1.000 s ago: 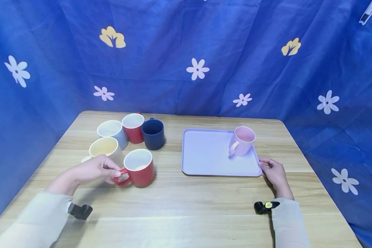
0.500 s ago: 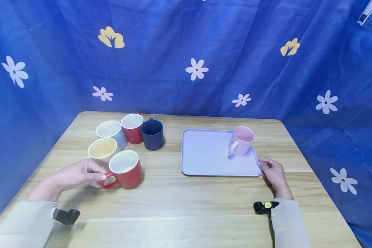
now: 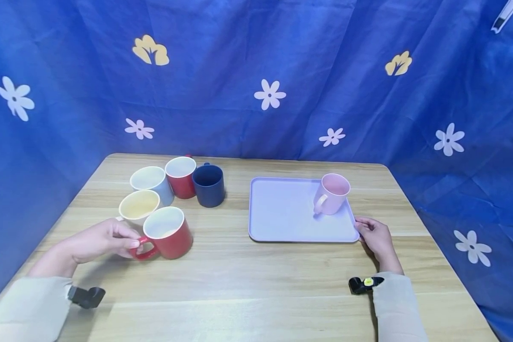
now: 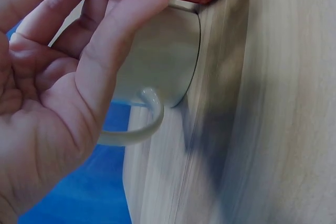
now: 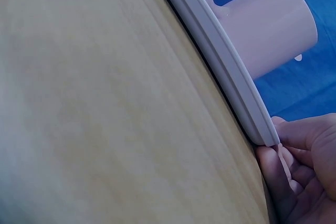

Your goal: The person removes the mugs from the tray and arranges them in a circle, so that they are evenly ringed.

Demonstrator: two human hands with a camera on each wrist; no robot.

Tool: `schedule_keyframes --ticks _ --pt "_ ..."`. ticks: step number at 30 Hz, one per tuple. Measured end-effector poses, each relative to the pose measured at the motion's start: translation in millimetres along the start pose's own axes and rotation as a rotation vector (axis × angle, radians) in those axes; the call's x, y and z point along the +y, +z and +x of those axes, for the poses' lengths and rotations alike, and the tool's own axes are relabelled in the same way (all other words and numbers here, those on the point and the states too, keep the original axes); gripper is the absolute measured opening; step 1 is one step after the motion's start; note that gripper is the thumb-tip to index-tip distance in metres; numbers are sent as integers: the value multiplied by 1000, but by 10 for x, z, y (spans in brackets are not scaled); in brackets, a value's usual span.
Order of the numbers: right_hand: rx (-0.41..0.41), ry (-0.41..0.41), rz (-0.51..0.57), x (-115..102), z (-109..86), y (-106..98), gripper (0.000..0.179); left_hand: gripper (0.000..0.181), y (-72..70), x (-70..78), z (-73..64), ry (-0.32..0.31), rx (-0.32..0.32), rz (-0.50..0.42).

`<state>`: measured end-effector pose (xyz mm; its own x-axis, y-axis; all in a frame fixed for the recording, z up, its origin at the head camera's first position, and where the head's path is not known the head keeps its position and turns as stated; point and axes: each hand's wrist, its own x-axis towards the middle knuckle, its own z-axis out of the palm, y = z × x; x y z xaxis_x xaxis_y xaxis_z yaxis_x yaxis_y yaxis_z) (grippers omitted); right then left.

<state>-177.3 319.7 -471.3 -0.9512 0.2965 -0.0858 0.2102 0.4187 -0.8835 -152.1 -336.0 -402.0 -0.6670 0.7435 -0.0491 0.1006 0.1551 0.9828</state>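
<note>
At the left front, my left hand pinches the handle of a red mug with a white inside. The mug stands upright, close in front of a cream mug; whether they touch I cannot tell. In the left wrist view, the cream mug shows its handle behind the fingers. My right hand grips the near right corner of a lilac tray. In the right wrist view, the tray's rim lies between thumb and fingers. Upright on the tray's right side is a pink mug.
Behind the cream mug stand a light blue mug, a second red mug and a navy mug, close together. The wooden table ends at a blue flowered curtain.
My left hand has moved the red mug leftward, from right of the cream mug to close in front of it. My right hand, the tray and the pink mug have stayed in place.
</note>
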Motion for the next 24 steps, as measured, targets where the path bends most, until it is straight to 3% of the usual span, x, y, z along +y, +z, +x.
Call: schedule_keyframes --ticks 18,24 --pt "2 13 -27 13 8 9 32 23 -54 -2 -10 -77 -7 -58" --pt "6 16 -4 3 3 9 33 25 -116 91 -26 -139 -13 -12"
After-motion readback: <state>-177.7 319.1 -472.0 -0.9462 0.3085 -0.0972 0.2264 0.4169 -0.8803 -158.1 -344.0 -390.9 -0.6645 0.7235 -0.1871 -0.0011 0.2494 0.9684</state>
